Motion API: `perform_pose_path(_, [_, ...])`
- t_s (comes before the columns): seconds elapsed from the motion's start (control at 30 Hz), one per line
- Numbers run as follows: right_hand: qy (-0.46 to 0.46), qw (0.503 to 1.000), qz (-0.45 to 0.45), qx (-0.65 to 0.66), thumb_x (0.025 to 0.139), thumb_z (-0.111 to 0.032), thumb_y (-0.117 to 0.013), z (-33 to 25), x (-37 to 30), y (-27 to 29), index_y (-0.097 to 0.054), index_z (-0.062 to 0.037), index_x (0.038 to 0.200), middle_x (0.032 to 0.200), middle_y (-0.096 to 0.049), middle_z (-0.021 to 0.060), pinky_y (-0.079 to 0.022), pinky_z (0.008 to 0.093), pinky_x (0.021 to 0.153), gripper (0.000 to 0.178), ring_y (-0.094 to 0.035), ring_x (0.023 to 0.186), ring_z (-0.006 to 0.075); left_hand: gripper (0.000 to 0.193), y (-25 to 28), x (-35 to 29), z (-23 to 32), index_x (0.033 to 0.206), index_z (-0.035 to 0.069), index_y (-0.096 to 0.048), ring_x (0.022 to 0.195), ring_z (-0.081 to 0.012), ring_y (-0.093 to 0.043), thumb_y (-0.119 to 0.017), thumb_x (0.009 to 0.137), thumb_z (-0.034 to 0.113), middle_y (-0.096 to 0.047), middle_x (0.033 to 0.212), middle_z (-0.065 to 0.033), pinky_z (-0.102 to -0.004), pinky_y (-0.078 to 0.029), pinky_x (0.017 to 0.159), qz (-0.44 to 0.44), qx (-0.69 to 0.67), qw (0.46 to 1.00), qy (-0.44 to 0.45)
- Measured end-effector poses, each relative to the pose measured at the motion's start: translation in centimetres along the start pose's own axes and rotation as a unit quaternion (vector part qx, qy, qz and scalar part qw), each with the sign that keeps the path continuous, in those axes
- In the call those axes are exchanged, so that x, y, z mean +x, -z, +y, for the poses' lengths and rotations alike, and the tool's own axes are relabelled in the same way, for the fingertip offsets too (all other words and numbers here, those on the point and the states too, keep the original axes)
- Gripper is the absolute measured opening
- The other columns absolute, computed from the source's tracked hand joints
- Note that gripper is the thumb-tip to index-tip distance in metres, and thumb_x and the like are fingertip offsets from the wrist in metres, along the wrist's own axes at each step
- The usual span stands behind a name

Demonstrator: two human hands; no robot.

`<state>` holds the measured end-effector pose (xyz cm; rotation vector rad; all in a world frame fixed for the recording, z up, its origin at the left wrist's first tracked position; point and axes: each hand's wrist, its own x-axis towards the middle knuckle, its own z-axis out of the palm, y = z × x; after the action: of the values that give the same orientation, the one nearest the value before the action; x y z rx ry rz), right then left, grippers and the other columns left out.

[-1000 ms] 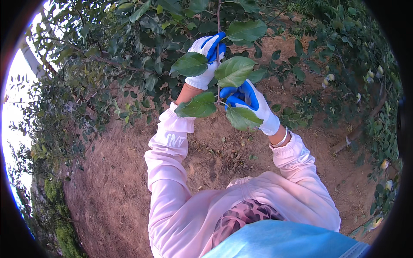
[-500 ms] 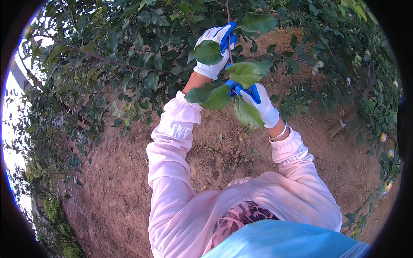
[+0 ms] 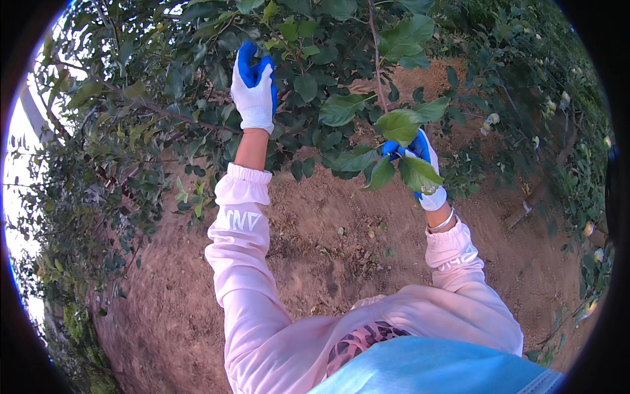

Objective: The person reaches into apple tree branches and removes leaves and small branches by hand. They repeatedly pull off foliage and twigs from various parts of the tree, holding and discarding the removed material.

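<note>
My left hand [image 3: 254, 92], in a white knit glove with blue coating, is raised in front of the dark foliage. Its thumb and fingers are apart and curved, and nothing shows between them. A thin reddish-brown branch [image 3: 377, 56] with large green leaves [image 3: 400, 125] hangs down right of it. At the branch's lower end my right hand [image 3: 426, 172], gloved the same way, is closed around the leafy tip. Leaves partly cover its fingers, so the exact grip point is hidden.
Dense tree foliage [image 3: 177, 72] fills the far side and the left. On the right stand more branches with several pale fruits [image 3: 491, 119]. Brown soil [image 3: 315, 262] with scattered dry leaves lies below. A light-blue cloth edge [image 3: 446, 368] shows at the bottom.
My left hand has come off the branch and moved left, its fingers parting. My right hand has shifted a little right and nearer, and the branch with its leaves has swung right.
</note>
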<state>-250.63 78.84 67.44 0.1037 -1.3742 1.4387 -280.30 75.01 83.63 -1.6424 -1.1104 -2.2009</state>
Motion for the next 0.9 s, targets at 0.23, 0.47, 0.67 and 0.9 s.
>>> perform_pose_path(0.23, [-0.011,1.000,-0.021,0.020,0.092,-0.017,-0.060,-1.6,1.1,0.4,-0.037,0.0013,0.139,0.125,-0.055,0.0131,-0.052,0.0354,0.084,0.055,-0.062,0.100,0.0224,0.049,-2.2,6.9,1.7,0.131,0.001,-0.044,0.084,-0.0234,-0.066,-0.064,0.088,0.006,-0.057,0.123,-0.0134,-0.0329,-0.055,0.069,-0.006,-0.148,0.980,0.132])
perform_pose_path(0.47, [0.003,0.997,-0.073,0.025,0.095,-0.012,-0.055,-3.1,1.1,0.0,-0.042,0.0014,0.135,0.120,-0.057,0.0157,-0.053,0.0374,0.082,0.044,-0.062,0.096,0.0231,0.033,-1.6,4.4,0.8,0.117,-0.004,-0.054,0.080,-0.0263,-0.068,-0.064,0.086,0.003,-0.066,0.103,-0.0151,-0.0363,-0.057,0.070,-0.048,-0.081,0.987,0.127])
perform_pose_path(0.67, [0.016,0.990,-0.140,-0.007,0.096,-0.008,-0.052,-5.7,1.9,-2.1,-0.045,0.0006,0.133,0.111,-0.063,0.0193,-0.054,0.0402,0.082,0.039,-0.065,0.091,0.0260,0.039,2.2,-2.0,-1.3,0.120,-0.002,-0.058,0.091,-0.0159,-0.064,-0.068,0.083,0.000,-0.066,0.108,-0.0088,-0.0283,-0.052,0.081,-0.105,0.107,0.988,0.031])
perform_pose_path(0.9, [0.139,0.987,-0.075,0.002,0.095,-0.018,-0.053,-8.1,2.8,-7.9,-0.044,-0.0001,0.134,0.118,-0.060,0.0200,-0.053,0.0413,0.082,0.043,-0.065,0.092,0.0280,0.035,4.7,-7.3,-2.3,0.115,0.000,-0.062,0.083,-0.0096,-0.061,-0.067,0.081,-0.001,-0.068,0.099,-0.0047,-0.0255,-0.050,0.076,-0.052,0.004,0.993,0.105])
